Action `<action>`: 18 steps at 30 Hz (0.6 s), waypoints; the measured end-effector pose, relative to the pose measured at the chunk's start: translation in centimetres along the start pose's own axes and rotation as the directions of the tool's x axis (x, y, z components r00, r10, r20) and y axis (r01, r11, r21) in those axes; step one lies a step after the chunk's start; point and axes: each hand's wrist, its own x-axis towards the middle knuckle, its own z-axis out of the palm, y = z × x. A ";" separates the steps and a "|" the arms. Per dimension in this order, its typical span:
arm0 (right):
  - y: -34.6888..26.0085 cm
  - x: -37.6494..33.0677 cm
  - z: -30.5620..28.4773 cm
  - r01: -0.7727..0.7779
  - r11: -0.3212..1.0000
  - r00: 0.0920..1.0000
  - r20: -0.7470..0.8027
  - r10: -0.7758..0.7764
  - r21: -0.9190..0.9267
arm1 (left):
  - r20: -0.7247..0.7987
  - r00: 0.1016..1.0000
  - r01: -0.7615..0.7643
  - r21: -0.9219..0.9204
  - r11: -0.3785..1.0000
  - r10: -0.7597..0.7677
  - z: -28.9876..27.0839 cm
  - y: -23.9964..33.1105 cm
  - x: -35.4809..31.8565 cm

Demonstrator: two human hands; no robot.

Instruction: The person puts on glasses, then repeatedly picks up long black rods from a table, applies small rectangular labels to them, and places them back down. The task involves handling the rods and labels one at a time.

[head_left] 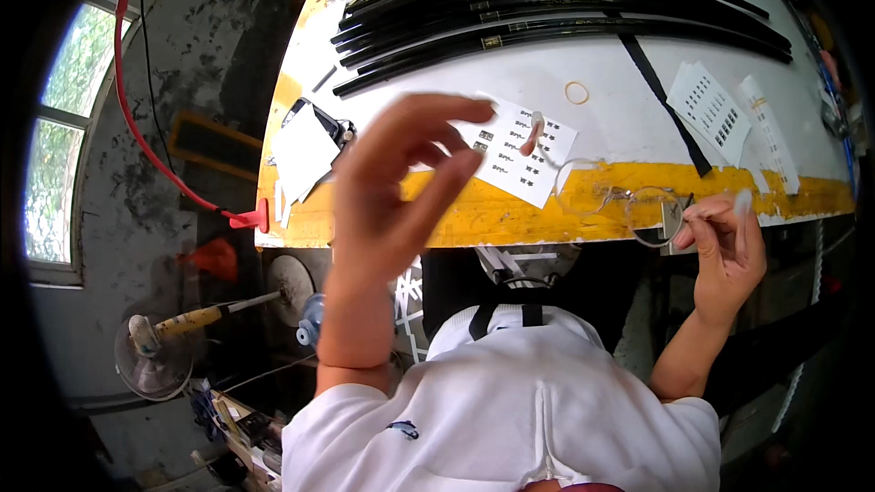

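Observation:
My right hand (725, 251) is closed by the table's front edge, its fingertips gripping a pair of clear-rimmed eyeglasses (653, 243) at one side. The glasses hang over the yellow edge strip, with one arm reaching up over a printed sheet (517, 184). A pale tip shows by the fingers of that hand, too small to name. My left hand (392, 182) is raised over the table to the left of the sheet. Its thumb and index finger are bent and apart, and nothing shows between them.
Several glossy black poles (556, 34) lie across the table's far side. A black strap (658, 96), a rubber band (576, 92) and more printed sheets (708, 109) lie nearer. White paper (304, 153) covers a dark device at left. A red hose (137, 123) and a fan (153, 357) are beyond.

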 end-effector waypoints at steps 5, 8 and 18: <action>0.8 0.3 -1.3 -0.008 0.986 0.999 -0.049 0.000 -0.165 | -0.232 0.861 -0.463 0.010 0.886 0.452 2.4 5.5 1.0; 1.1 -0.4 -2.3 -0.029 0.978 0.998 -0.066 0.015 -0.209 | -0.232 0.824 -0.527 0.020 0.849 0.517 4.2 5.9 1.5; 1.4 -1.3 -2.6 -0.056 0.995 0.990 -0.134 0.044 -0.083 | -0.233 0.727 -0.652 0.060 0.756 0.646 5.0 5.4 5.9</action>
